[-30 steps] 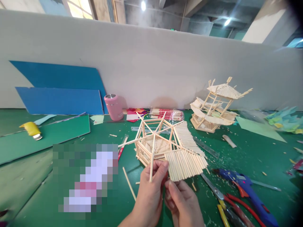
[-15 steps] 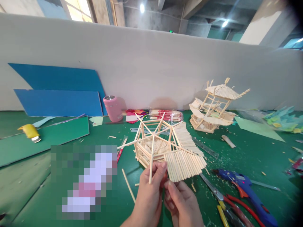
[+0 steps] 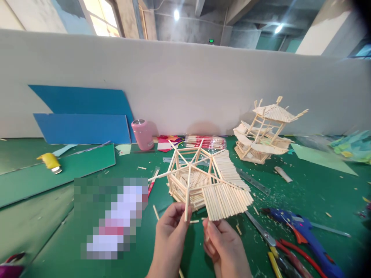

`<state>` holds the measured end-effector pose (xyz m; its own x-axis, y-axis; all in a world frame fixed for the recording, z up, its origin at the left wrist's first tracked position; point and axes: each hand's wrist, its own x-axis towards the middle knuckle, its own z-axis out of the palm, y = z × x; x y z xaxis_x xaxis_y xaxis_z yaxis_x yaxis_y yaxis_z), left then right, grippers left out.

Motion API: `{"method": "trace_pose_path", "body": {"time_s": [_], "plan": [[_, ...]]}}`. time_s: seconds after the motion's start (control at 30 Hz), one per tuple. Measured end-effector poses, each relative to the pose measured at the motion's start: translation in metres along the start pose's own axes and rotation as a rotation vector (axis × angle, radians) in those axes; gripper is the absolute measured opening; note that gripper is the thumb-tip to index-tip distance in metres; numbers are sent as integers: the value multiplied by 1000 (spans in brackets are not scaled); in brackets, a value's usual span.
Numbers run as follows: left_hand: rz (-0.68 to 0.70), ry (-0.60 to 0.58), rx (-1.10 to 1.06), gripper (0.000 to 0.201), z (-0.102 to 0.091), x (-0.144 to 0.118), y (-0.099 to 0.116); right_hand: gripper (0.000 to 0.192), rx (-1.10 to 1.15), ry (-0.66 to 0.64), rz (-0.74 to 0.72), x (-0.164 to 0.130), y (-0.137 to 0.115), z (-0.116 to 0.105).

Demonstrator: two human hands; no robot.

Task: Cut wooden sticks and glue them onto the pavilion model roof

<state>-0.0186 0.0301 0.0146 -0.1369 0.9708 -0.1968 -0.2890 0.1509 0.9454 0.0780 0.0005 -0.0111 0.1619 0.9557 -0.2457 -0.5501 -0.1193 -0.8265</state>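
A model pavilion frame (image 3: 189, 165) of thin wooden sticks stands in front of me, with spokes spreading from its centre. Two of its roof sections are covered by rows of sticks, and the nearer stick panel (image 3: 227, 202) slopes down to the right. My left hand (image 3: 172, 235) is closed around the outer end of the front spoke, thumb on its right side. Just below the near panel's lower left corner, my right hand (image 3: 223, 243) is closed in a pinch. Whatever lies between its fingertips is mostly hidden.
At right lie scissors (image 3: 265, 233), a blue glue gun (image 3: 304, 227) and red-handled pliers (image 3: 301, 251). A finished stick pavilion (image 3: 263, 135) stands behind. A pink cup (image 3: 142, 135), blue boards (image 3: 84, 127) and a yellow cutter (image 3: 50, 162) are leftward. Stick scraps litter the green table (image 3: 133, 231).
My hands have drawn apart: the left has moved left and slightly down along the front spoke, leaving a gap beside the right. The right hand stays near the panel's corner. The view has shifted slightly.
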Motion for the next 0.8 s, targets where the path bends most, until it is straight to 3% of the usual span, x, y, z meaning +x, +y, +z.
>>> {"method": "trace_pose_path", "body": {"time_s": [0.1,0.3,0.47,0.8], "plan": [[138,57,86,18,-3,5,0,32,-20,-22,-6,-2,-1,-3],[231,53,244,17,6,15,-1,34,-30,-89,35,-4,-2,-11],[267,38,303,23,5,22,-3,34,-23,-92,28,-4,-7,-9],[259,-40,292,9,-13,14,5,33,-30,-58,3,-16,0,5]]}}
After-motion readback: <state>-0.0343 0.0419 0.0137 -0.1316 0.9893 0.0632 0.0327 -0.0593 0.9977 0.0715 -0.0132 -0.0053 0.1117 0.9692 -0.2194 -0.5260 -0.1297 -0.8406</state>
